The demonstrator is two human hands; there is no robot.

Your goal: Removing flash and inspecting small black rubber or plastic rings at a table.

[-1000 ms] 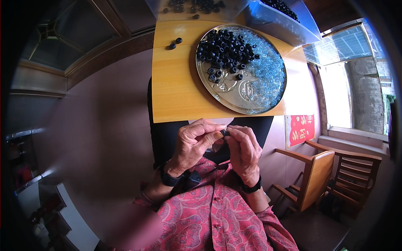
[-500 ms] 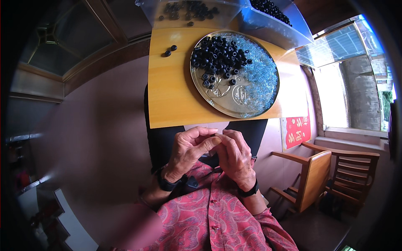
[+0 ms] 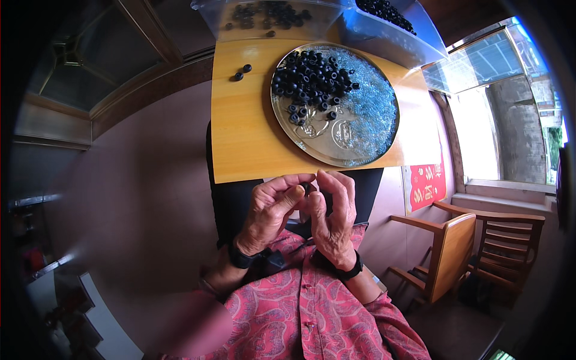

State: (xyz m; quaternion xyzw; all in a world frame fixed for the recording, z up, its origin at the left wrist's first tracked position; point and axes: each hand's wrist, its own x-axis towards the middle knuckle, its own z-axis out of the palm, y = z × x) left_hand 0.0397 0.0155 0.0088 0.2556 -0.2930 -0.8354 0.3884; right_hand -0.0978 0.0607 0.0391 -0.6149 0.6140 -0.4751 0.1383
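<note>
A small black ring sits pinched between the fingertips of both hands, just below the near edge of the wooden table; most of it is hidden by the fingers, so its exact shape is hard to make out. The left hand curls its thumb and forefinger closed on the ring; the right hand presses its fingertips together against it from the other side. Beyond, a round metal tray holds a heap of black rings and clear bits. Two loose rings lie on the table to the left. Clear plastic bins are cut off at the top. A wooden chair stands to the right
</note>
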